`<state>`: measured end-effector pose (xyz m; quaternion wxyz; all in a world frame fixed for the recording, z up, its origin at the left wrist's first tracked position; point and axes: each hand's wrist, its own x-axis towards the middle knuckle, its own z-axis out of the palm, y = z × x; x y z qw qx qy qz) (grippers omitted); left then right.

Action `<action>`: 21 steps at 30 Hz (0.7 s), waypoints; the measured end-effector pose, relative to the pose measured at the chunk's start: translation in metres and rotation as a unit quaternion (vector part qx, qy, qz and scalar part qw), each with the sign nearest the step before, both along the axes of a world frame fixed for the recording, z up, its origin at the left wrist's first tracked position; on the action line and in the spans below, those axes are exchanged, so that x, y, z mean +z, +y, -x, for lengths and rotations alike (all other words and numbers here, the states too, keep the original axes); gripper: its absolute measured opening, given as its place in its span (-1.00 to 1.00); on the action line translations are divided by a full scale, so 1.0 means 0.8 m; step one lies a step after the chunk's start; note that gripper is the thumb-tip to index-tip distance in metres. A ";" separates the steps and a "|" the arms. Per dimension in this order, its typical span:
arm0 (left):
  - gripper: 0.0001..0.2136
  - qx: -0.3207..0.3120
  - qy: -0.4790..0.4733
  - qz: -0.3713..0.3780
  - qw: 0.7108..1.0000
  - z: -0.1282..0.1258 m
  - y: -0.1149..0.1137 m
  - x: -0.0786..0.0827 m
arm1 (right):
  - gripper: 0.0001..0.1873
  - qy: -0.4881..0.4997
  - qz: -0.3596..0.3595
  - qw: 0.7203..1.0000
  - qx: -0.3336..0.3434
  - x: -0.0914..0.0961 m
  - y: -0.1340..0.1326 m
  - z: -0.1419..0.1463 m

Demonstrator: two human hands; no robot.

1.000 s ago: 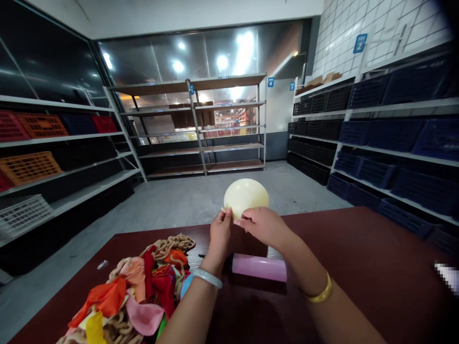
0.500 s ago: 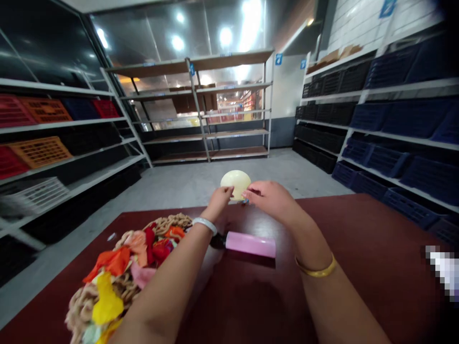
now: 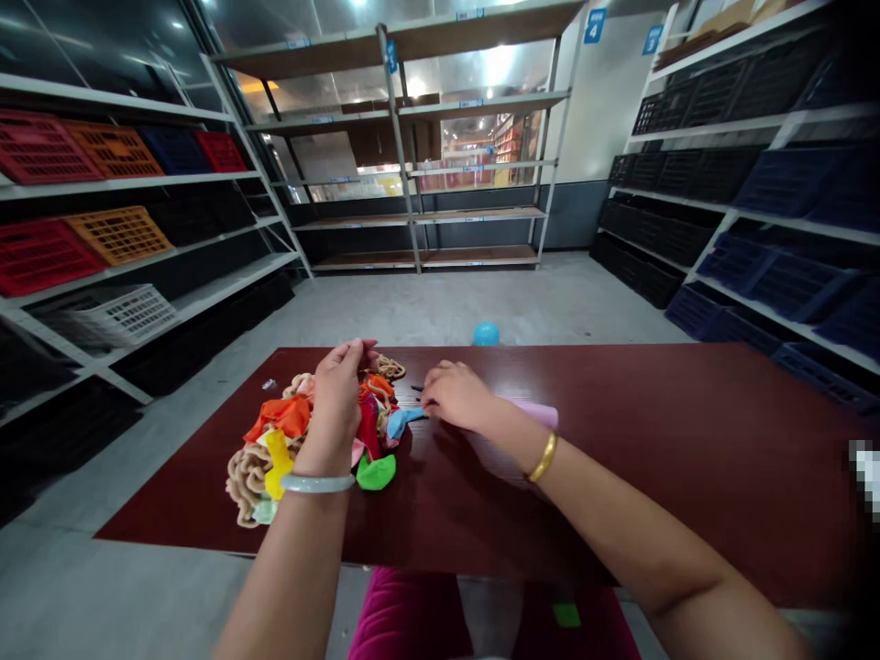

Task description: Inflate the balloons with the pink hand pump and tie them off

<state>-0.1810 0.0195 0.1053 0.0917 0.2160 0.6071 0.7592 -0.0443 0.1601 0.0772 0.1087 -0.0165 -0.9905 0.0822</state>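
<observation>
My left hand (image 3: 341, 378) is over the pile on the table, its fingers pinched together; whatever is between them is hidden. My right hand (image 3: 455, 394) reaches in from the right with bent fingers. At its fingertips is the narrow end of a limp light blue balloon (image 3: 402, 422), which lies on the pile's right side. Partly behind my right hand lies a pink cylinder (image 3: 540, 412), a black end showing past the fingers. The pile mixes beige rope (image 3: 248, 477) with uninflated balloons, among them an orange one (image 3: 283, 417), a yellow one (image 3: 276, 463) and a green one (image 3: 377, 472).
The dark red table (image 3: 660, 449) spreads across the front. A round blue balloon (image 3: 486, 334) shows just past its far edge. Shelves with red and orange crates (image 3: 114, 234) stand left, shelves with dark blue crates (image 3: 784, 284) right, and a metal rack (image 3: 419, 220) at the back.
The pale yellow inflated balloon between my hands is no longer in view. Both hands have moved left to the pile, and my view has tilted down, showing the table's near edge and my legs.
</observation>
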 end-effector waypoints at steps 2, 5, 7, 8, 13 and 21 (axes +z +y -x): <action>-0.71 0.009 -0.018 -0.020 1.000 -0.009 -0.009 -0.006 | -0.82 0.016 -0.036 0.999 0.001 -0.022 -0.018 0.016; -0.78 0.007 -0.041 -0.034 0.999 -0.020 -0.017 -0.013 | -0.79 0.015 -0.054 0.998 -0.004 -0.040 -0.035 0.030; -0.83 0.000 -0.052 -0.047 0.998 -0.027 -0.019 -0.018 | -0.76 0.014 -0.046 0.999 -0.017 -0.039 -0.039 0.032; -0.84 -0.003 -0.056 -0.054 0.997 -0.030 -0.021 -0.020 | -0.78 0.017 -0.040 0.999 -0.026 -0.035 -0.040 0.031; -0.83 0.004 -0.068 -0.070 0.995 -0.041 -0.025 -0.029 | -0.78 0.023 0.007 0.996 -0.084 0.002 -0.027 0.021; -0.50 -0.149 -0.216 0.043 0.964 -0.083 0.003 -0.037 | -0.75 0.071 0.043 0.980 -0.183 0.044 -0.017 -0.003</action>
